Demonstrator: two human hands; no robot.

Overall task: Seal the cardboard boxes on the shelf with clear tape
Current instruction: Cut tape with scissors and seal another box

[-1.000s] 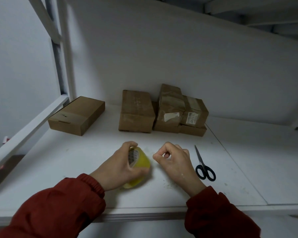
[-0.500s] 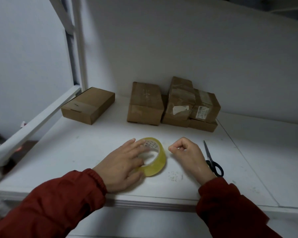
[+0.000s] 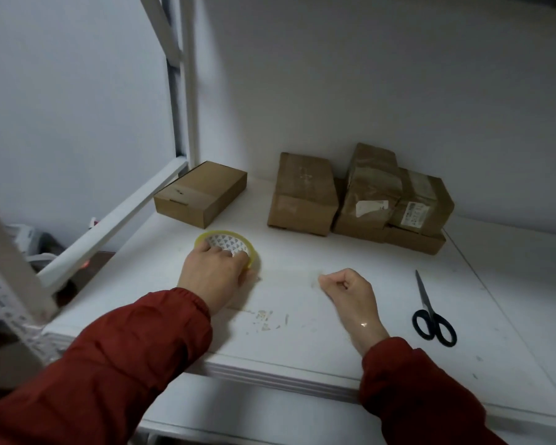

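We are looking down at a white shelf (image 3: 334, 348) whose front edge is running out of view at both sides. At its back, five cardboard boxes are sitting against the wall. A flat box (image 3: 203, 192) is lying alone on the left, and a taller box (image 3: 302, 194) is standing beside a tight cluster. In that cluster a taped box (image 3: 373, 184) and a labelled box (image 3: 421, 200) are resting on a low box (image 3: 414, 242) that they are mostly hiding. The label print is too small for us to read.

Red sleeves are covering both arms and are cut off at the bottom. The left hand (image 3: 212, 271) is keeping its grip clamped on the tape roll (image 3: 227, 244), which is lying flat near the shelf's left front. Its fingers are hooking into the core and hiding the near rim. The right hand (image 3: 350, 290) is resting apart to the right with its grip together, thumb on curled forefinger. We cannot tell whether clear tape is lying between them. Black scissors (image 3: 432, 316) are lying closed further right, touching neither hand.
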